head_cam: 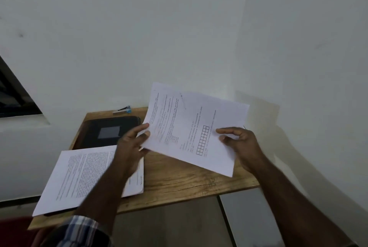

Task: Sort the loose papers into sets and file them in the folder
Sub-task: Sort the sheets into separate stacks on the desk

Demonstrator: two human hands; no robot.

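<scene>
My left grip [135, 143] pinches the left edge of a few white printed paper sheets [191, 127], thumb on top and fingers underneath, holding them lifted above the right half of the brown wooden tabletop [179, 179]. My right grip [239, 143] curls at the sheets' right edge, thumb and forefinger bent over the paper; I cannot tell how firmly it holds. A second stack of white text-covered pages [79, 175] lies at the tabletop's front left corner, overhanging the edge. The black rectangular folder [111, 129] lies closed at the back left, and a small silver and blue stapler [122, 110] sits along the back edge.
</scene>
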